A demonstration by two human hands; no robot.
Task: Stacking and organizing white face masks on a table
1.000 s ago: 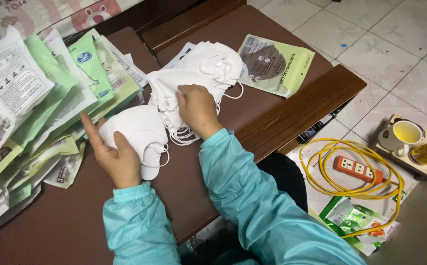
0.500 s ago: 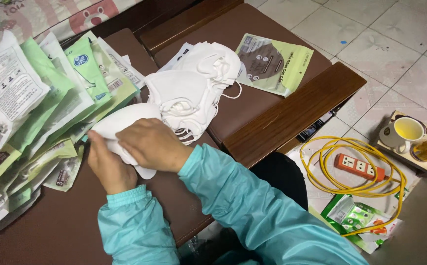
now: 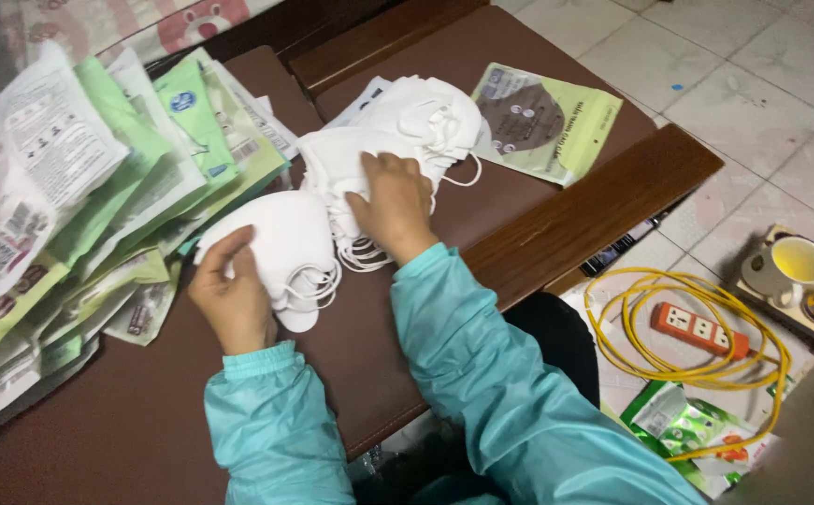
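My left hand [image 3: 232, 295] holds a small stack of folded white face masks [image 3: 280, 238] by its left edge, on the brown table [image 3: 556, 215]. My right hand [image 3: 393, 201] rests palm down on a larger loose pile of white masks [image 3: 416, 122] with tangled ear loops, just right of the stack. Both arms wear teal sleeves.
Many green and white mask pouches [image 3: 79, 206] fan out on the left. One green pouch [image 3: 542, 117] lies beyond the pile. On the tiled floor: a yellow cable [image 3: 683, 346] around an orange power strip [image 3: 697, 329], a cup [image 3: 790, 266], green packets [image 3: 683, 425].
My right hand went from the big pile to the small stack, then back onto the big pile. The left hand keeps hold of the small stack.
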